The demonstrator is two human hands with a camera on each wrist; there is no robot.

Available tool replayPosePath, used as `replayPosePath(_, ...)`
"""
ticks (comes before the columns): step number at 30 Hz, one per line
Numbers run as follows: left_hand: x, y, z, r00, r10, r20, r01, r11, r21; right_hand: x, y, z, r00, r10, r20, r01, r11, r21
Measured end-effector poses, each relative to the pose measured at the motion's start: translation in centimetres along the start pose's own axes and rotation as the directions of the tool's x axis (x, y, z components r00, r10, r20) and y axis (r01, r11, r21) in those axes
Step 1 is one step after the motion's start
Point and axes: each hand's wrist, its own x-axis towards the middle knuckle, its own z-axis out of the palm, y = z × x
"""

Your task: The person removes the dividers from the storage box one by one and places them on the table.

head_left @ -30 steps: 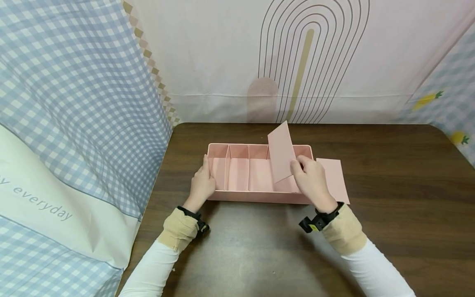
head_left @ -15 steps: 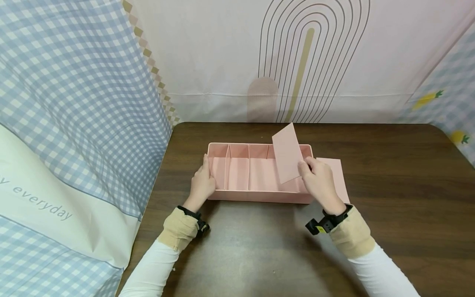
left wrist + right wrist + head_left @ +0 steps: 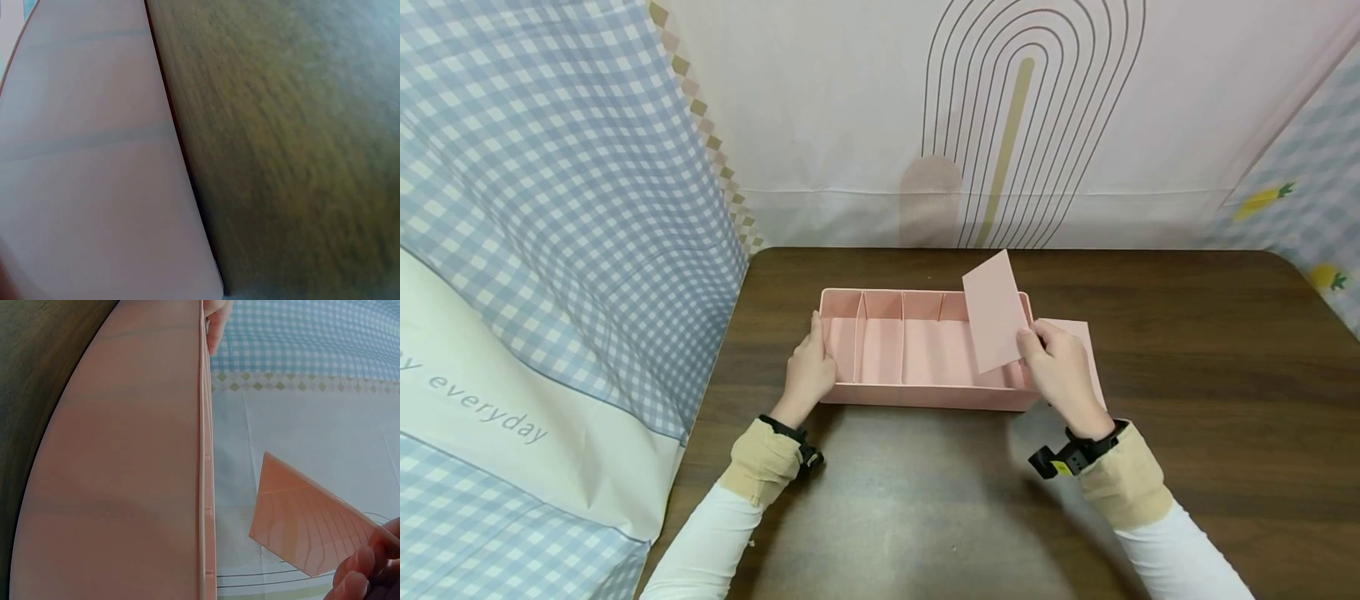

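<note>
A long pink storage box [image 3: 925,397] stands on the dark wooden table. Two upright dividers [image 3: 902,342] cross its left half. My left hand [image 3: 808,368] rests against the box's left end, its fingers lying along the outer wall. Above the right part of the box, my right hand [image 3: 1062,367] pinches a loose pink divider [image 3: 992,312] by its lower right corner, and the panel is tilted. The right wrist view shows this divider [image 3: 300,525] apart from the box wall [image 3: 112,456]. Only the box's smooth side [image 3: 94,206] fills the left wrist view; that hand is mostly hidden there.
Another flat pink panel [image 3: 1084,337] lies on the table just right of the box, partly covered by the right hand. The wooden table [image 3: 1210,350] extends to both sides. A patterned cloth [image 3: 835,125] hangs behind it, and blue checked fabric [image 3: 587,167] hangs at the left.
My right hand has moved to the right with the pinched divider, from over the middle of the box toward its right end. The left hand and the box have stayed put.
</note>
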Motion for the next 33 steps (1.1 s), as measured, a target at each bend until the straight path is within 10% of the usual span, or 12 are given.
replayPosePath(33,0.1,0.0,0.0,1.000,-0.005,0.014,0.006,1.000,-0.011,-0.8,2.7,-2.0,0.998,0.015,-0.066,-0.015,1.000,-0.001)
